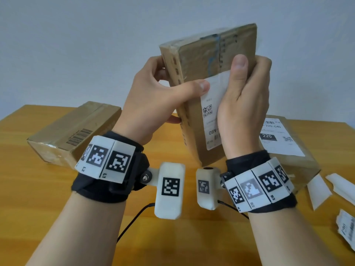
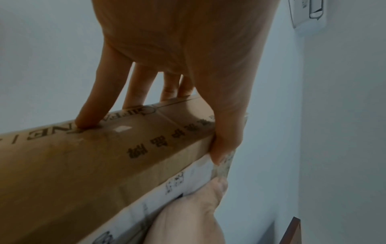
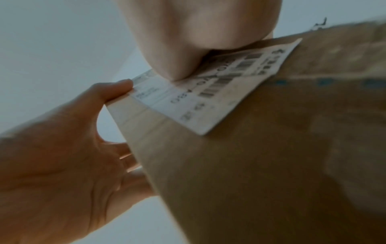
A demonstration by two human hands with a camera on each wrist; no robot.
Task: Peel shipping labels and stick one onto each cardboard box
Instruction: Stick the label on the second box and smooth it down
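A taped brown cardboard box [image 1: 199,60] is held upright above the table, its face toward me. A white shipping label [image 1: 211,121] with a QR code lies on that face. My left hand [image 1: 163,93] grips the box's left edge, thumb on the label's top left corner, fingers behind. My right hand [image 1: 247,96] grips the box's right side, thumb up along the front and palm over the label's right part. In the left wrist view the fingers [image 2: 92,105] lie on the box's side [image 2: 83,156]. The right wrist view shows the label [image 3: 208,92] flat on the cardboard.
An unlabelled cardboard box [image 1: 75,133] lies on the wooden table [image 1: 48,189] at the left. A box carrying a label marked 220 [image 1: 280,139] lies at the right. Peeled backing strips [image 1: 318,191] and more labels [image 1: 345,225] lie at the right edge.
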